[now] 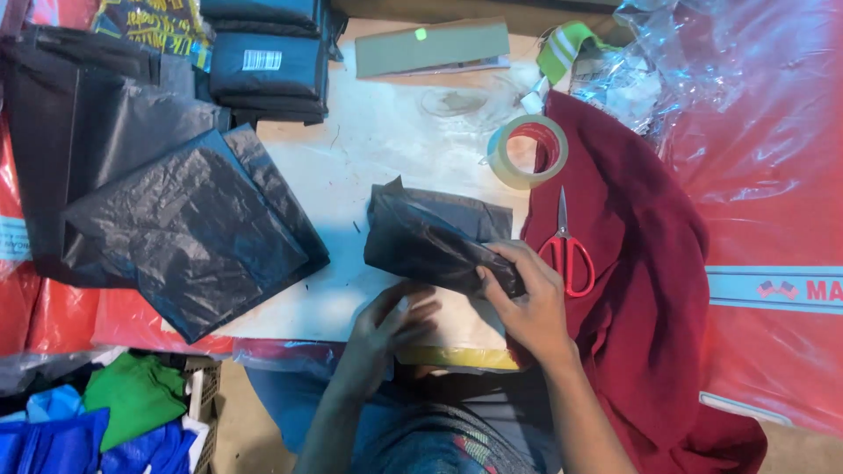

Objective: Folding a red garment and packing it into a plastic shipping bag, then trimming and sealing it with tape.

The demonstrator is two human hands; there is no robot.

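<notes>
My right hand (525, 298) grips the near right end of a folded dark grey plastic bag (430, 233) that lies on the white work surface (369, 149). My left hand (391, 320) rests just below the bag's near edge, fingers curled and touching the surface, a pale sheet partly under it. The bag looks wrapped around something flat that I cannot make out.
Red-handled scissors (566, 250) lie on a maroon cloth (641, 263) to the right. A roll of clear tape (527, 151) sits behind them. Loose dark plastic bags (176, 219) pile up at the left. Folded dark packs (268, 61) stand at the back. Green and blue cloths (105, 412) fill a basket at lower left.
</notes>
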